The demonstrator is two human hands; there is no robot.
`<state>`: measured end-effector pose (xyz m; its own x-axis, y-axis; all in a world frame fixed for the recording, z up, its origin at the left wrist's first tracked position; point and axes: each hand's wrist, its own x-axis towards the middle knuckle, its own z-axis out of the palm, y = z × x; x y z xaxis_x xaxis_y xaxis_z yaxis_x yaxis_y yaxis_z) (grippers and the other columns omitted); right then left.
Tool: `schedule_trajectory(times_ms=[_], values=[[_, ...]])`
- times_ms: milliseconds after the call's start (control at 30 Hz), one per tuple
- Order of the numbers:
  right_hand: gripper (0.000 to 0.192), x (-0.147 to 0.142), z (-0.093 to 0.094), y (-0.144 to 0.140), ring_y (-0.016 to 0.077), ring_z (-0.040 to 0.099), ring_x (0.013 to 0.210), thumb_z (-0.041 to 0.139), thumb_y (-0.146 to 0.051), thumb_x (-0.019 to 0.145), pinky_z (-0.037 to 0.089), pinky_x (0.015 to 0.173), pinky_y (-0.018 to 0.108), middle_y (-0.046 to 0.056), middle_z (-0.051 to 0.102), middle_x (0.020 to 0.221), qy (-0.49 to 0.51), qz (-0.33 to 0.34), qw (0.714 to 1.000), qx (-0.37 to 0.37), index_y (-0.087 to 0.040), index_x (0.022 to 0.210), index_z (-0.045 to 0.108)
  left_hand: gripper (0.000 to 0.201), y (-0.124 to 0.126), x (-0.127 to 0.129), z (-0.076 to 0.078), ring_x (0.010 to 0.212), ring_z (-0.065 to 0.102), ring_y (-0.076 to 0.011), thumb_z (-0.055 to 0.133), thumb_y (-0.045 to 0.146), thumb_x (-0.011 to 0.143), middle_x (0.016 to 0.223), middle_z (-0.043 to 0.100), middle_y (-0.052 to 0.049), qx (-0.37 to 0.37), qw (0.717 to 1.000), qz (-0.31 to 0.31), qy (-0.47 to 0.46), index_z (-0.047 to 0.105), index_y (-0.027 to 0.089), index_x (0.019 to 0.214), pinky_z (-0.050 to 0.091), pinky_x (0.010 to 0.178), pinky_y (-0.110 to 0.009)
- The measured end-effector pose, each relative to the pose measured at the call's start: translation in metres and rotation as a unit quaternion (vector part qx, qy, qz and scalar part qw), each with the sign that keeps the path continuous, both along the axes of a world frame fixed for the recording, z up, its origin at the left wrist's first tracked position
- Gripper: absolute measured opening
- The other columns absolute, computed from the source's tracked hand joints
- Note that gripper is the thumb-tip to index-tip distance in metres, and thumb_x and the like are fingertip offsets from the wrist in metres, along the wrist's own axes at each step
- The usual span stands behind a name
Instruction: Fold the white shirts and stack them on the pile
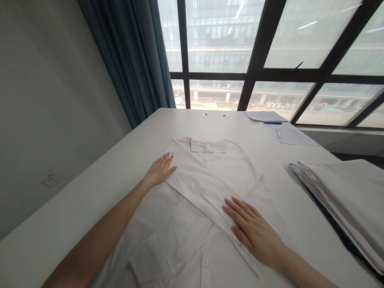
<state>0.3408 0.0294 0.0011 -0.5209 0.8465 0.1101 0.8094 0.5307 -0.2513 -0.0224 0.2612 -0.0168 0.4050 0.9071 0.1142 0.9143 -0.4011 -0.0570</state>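
Note:
A white shirt (195,192) lies flat on the white table (90,200), collar toward the window. One sleeve is folded diagonally across its back. My left hand (159,170) rests flat on the shirt's left shoulder edge, fingers together and extended. My right hand (252,230) presses flat on the folded sleeve near the shirt's right side, fingers spread a little. Neither hand grips anything.
A stack of folded white garments (345,200) lies at the table's right edge. Papers (265,116) and a blue pen (273,123) sit at the far right by the window. A dark curtain (135,60) hangs at the far left; a wall runs along the left.

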Motion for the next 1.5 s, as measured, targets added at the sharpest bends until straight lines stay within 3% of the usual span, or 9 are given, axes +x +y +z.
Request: schedule_trajectory(times_ms=[267, 433, 533, 667, 900, 1133, 1233, 1433, 1500], values=[[0.048, 0.012, -0.002, 0.007, 0.0241, 0.037, 0.138, 0.044, -0.032, 0.094, 0.034, 0.111, 0.047, 0.010, 0.044, 0.148, 0.115, -0.101, 0.988, -0.015, -0.025, 0.141, 0.044, 0.054, -0.004, 0.003, 0.005, 0.142, 0.032, -0.0229, 0.034, 0.039, 0.096, 0.152, 0.037, -0.013, 0.026, 0.999, 0.000, -0.038, 0.043, 0.013, 0.142, 0.027, 0.114, -0.039], [0.041, 0.040, 0.005, 0.018, 0.0213, 0.064, 0.088, 0.047, -0.036, 0.086, 0.054, 0.079, 0.038, 0.011, 0.064, 0.111, 0.239, -0.217, 0.943, -0.076, -0.021, 0.124, 0.053, 0.042, -0.019, 0.007, 0.013, 0.133, 0.045, -0.0203, 0.034, 0.027, 0.097, 0.143, 0.051, -0.010, 0.039, 0.997, -0.032, -0.050, 0.057, 0.017, 0.131, 0.032, 0.113, -0.038], [0.037, 0.050, 0.013, 0.015, 0.0179, 0.063, 0.071, 0.050, -0.038, 0.083, 0.053, 0.067, 0.033, 0.005, 0.067, 0.091, 0.244, -0.228, 0.931, -0.144, -0.023, 0.117, 0.054, 0.038, -0.043, 0.012, 0.015, 0.133, 0.046, -0.0202, 0.038, 0.031, 0.099, 0.140, 0.054, -0.009, 0.025, 0.988, -0.135, -0.077, 0.058, 0.019, 0.129, 0.035, 0.112, -0.039], [0.034, 0.054, 0.018, 0.002, 0.0178, 0.061, 0.067, 0.052, -0.039, 0.082, 0.050, 0.065, 0.032, 0.001, 0.066, 0.079, 0.228, -0.229, 0.931, -0.172, -0.025, 0.112, 0.055, 0.040, -0.080, 0.019, 0.019, 0.133, 0.046, -0.0219, 0.048, 0.040, 0.097, 0.138, 0.056, -0.010, -0.005, 0.940, -0.325, -0.103, 0.055, 0.022, 0.132, 0.041, 0.108, -0.039], [0.031, 0.051, 0.026, -0.007, 0.0161, 0.051, 0.060, 0.053, -0.045, 0.082, 0.042, 0.060, 0.029, -0.003, 0.056, 0.065, 0.203, -0.234, 0.930, -0.200, -0.024, 0.105, 0.057, 0.037, -0.102, 0.026, 0.027, 0.122, 0.058, -0.0196, 0.037, 0.010, 0.099, 0.128, 0.064, -0.010, 0.069, 0.906, -0.415, -0.038, 0.055, 0.019, 0.130, 0.047, 0.103, -0.039], [0.044, 0.052, 0.034, -0.014, 0.0108, 0.037, 0.049, 0.056, -0.052, 0.082, 0.027, 0.045, 0.023, -0.008, 0.039, 0.056, 0.308, -0.215, 0.884, -0.278, -0.020, 0.114, 0.057, 0.034, -0.103, 0.016, 0.026, 0.115, 0.062, -0.0181, 0.037, 0.011, 0.099, 0.121, 0.068, -0.009, 0.094, 0.914, -0.389, -0.069, 0.059, 0.018, 0.123, 0.050, 0.100, -0.037], [0.039, 0.052, 0.031, -0.019, 0.0120, 0.043, 0.052, 0.056, -0.047, 0.083, 0.033, 0.048, 0.024, -0.007, 0.046, 0.058, 0.267, -0.219, 0.898, -0.273, -0.022, 0.112, 0.058, 0.026, -0.113, 0.018, 0.026, 0.110, 0.064, -0.0195, 0.041, 0.016, 0.099, 0.117, 0.069, -0.009, 0.097, 0.921, -0.369, -0.071, 0.062, 0.018, 0.115, 0.051, 0.096, -0.038], [0.030, 0.060, 0.032, -0.013, 0.0185, 0.057, 0.056, 0.045, -0.046, 0.086, 0.041, 0.054, 0.029, 0.002, 0.065, 0.064, 0.141, -0.253, 0.940, -0.182, -0.023, 0.091, 0.064, 0.014, -0.152, 0.026, 0.032, 0.090, 0.061, -0.0228, 0.051, 0.026, 0.093, 0.095, 0.065, -0.009, 0.079, 0.982, -0.131, -0.108, 0.062, 0.018, 0.092, 0.052, 0.081, -0.039], [0.030, 0.065, 0.032, -0.004, 0.0198, 0.059, 0.057, 0.044, -0.045, 0.086, 0.041, 0.056, 0.030, 0.003, 0.068, 0.065, 0.118, -0.262, 0.948, -0.139, -0.023, 0.088, 0.065, 0.013, -0.164, 0.028, 0.032, 0.084, 0.058, -0.0232, 0.053, 0.028, 0.091, 0.089, 0.063, -0.008, 0.069, 0.988, -0.093, -0.106, 0.060, 0.019, 0.085, 0.050, 0.077, -0.040]])
